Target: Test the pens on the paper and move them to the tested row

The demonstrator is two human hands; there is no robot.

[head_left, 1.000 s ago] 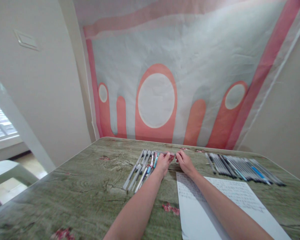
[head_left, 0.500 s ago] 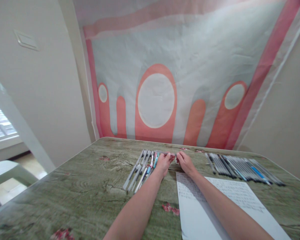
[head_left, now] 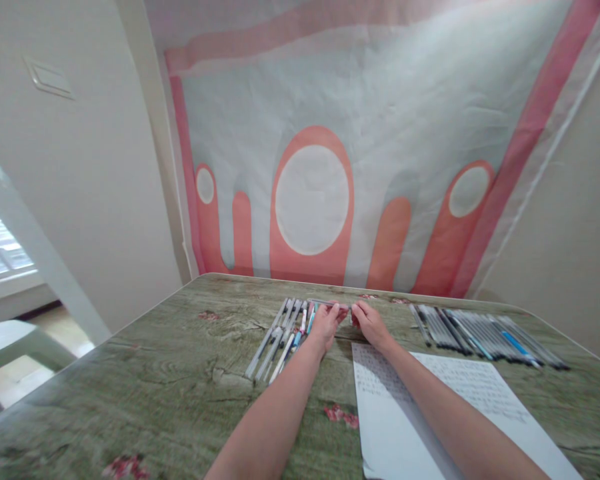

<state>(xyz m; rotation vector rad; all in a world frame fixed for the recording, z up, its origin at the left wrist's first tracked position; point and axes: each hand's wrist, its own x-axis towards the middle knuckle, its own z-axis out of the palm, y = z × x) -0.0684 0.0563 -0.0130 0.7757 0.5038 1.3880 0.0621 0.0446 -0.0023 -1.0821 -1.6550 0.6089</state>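
Note:
Both hands meet over the table beyond the paper, nearly touching. My left hand [head_left: 327, 323] is closed around a slim greyish pen [head_left: 323, 303], which lies roughly level and points toward the other hand. My right hand [head_left: 370, 323] is pinched at the pen's right end. A small pale bit shows at its fingertips, too small to name. Just left of my left hand lies a group of pens and clear pen barrels [head_left: 275, 339], some with white, pink or blue bodies. My left forearm covers part of that group.
A sheet of handwritten paper [head_left: 395, 433] lies under my right forearm. At the right, a long row of pens [head_left: 473, 333], mostly grey and black with some blue, lies side by side. The wood-patterned table [head_left: 180, 373] meets a patterned wall covering [head_left: 250, 120]. A pale chair [head_left: 20, 360] stands left.
The pale bit at my right fingertips shows less than before. Both hands stay in nearly the same place, and the pens and paper have not moved.

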